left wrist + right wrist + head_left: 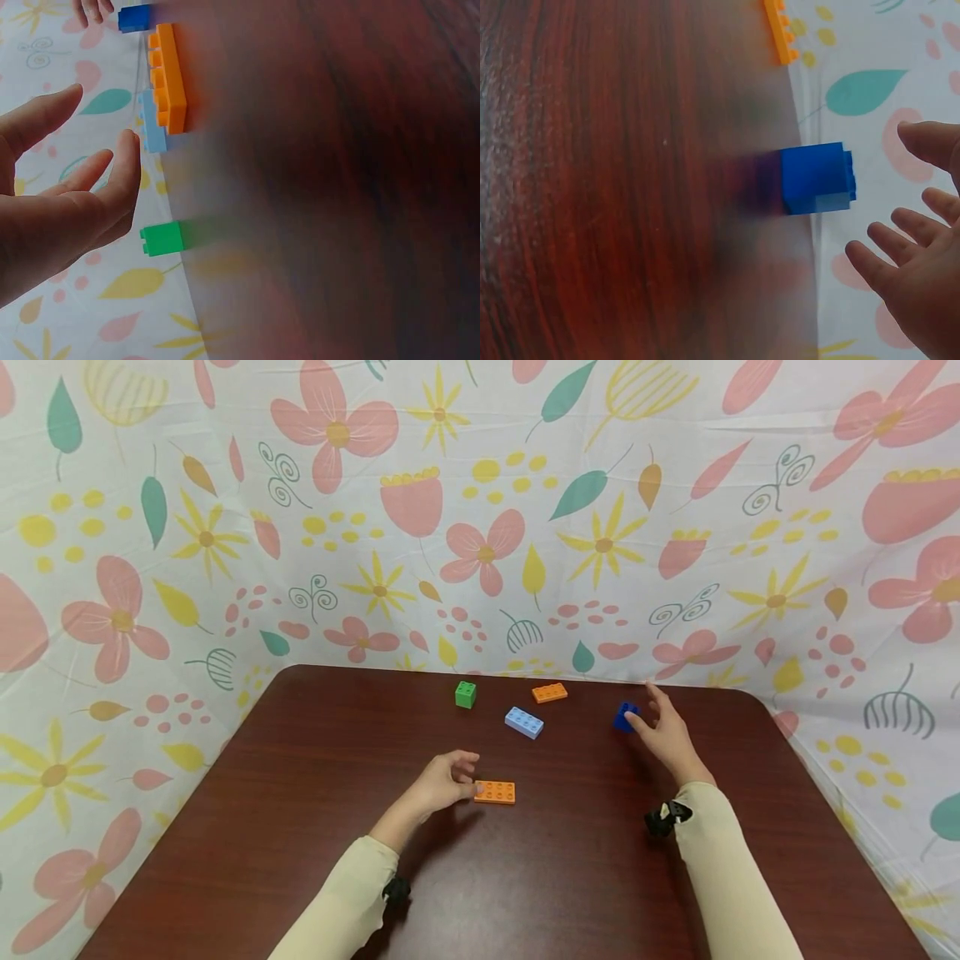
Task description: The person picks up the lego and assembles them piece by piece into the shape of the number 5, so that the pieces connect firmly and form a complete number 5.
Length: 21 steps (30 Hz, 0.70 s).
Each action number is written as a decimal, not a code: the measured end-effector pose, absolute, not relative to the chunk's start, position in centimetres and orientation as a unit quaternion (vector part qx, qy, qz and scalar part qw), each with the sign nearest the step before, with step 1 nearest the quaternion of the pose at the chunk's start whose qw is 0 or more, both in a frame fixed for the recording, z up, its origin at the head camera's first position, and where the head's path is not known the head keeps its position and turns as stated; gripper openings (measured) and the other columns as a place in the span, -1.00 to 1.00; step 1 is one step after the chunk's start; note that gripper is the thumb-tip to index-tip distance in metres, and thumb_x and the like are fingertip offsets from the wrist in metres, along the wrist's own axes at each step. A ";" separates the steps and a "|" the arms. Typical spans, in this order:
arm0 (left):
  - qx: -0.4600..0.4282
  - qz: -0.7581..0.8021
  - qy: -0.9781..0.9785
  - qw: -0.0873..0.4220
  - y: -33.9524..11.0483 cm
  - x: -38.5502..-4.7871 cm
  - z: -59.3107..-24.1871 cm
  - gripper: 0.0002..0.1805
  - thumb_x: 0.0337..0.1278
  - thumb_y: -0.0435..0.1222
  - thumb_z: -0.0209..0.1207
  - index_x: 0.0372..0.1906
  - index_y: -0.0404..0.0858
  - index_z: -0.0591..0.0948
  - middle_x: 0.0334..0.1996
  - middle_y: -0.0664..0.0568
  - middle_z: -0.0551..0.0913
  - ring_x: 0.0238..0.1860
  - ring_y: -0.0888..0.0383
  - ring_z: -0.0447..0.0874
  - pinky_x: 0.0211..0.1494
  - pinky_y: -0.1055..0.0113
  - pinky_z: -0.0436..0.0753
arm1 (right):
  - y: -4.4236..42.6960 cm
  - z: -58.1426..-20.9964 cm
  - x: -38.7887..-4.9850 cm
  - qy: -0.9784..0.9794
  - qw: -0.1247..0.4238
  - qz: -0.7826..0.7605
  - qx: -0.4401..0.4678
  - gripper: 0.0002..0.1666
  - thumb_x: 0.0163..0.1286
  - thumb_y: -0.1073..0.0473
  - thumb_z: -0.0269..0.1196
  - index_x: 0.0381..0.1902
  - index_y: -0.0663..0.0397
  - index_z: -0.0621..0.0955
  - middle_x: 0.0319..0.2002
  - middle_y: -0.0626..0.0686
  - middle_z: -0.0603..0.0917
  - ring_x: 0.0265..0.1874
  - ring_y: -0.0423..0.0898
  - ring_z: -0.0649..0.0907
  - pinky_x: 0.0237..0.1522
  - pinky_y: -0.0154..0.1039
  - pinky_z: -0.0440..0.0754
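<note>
My left hand point(442, 783) hovers at the left end of an orange building brick point(497, 792), thumb and fingers apart. In the left wrist view a gap shows between that hand point(82, 176) and the orange brick point(172, 79). Farther right, my right hand point(670, 735) reaches toward a blue building brick point(626, 717) with its fingers spread. The right wrist view has the blue brick point(816, 178) standing studs up on the table, just ahead of the parted thumb and fingers of the hand point(919, 262). Neither hand holds anything.
Toward the back of the dark wooden table point(300, 760) lie a green brick point(466, 695), a light blue brick point(524, 722) and a second orange brick point(550, 693). A flowered cloth point(480, 610) hangs behind the table's far edge.
</note>
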<state>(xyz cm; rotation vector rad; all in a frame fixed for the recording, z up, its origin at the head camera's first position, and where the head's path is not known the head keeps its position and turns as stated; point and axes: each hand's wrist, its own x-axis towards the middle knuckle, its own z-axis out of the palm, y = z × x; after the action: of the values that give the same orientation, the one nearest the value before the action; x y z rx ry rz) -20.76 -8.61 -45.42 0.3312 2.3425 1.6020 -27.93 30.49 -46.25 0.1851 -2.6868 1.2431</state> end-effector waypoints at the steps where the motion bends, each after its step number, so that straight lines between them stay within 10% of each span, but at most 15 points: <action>1: 0.112 0.554 0.812 0.146 -8.6 -20.8 -45.5 -0.43 0.05 -0.50 0.28 0.22 -0.46 0.44 0.03 -0.34 0.50 -0.08 -0.04 0.56 -0.18 0.26 0.62 | 30.6 -46.4 -28.0 -0.902 0.087 0.418 0.061 -0.13 0.47 0.09 0.12 0.52 0.17 -0.07 0.45 0.38 0.03 0.34 0.41 0.17 0.21 0.31 0.25; 21: 0.078 0.537 0.818 0.193 -8.4 -21.3 -46.8 -0.41 -0.01 -0.53 0.33 0.21 -0.49 0.44 -0.15 -0.24 0.49 -0.30 0.11 0.59 -0.26 0.29 0.59 | 31.5 -48.2 -29.6 -0.885 0.021 0.463 0.036 -0.14 0.44 0.21 0.15 0.48 0.33 -0.05 0.39 0.48 0.11 0.29 0.42 0.25 0.23 0.29 0.26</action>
<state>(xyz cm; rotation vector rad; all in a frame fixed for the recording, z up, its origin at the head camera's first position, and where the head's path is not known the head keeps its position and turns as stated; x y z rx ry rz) -21.29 -8.39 -46.76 0.2191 2.2938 1.5056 -29.58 31.49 -48.17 0.1121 -2.7443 1.4362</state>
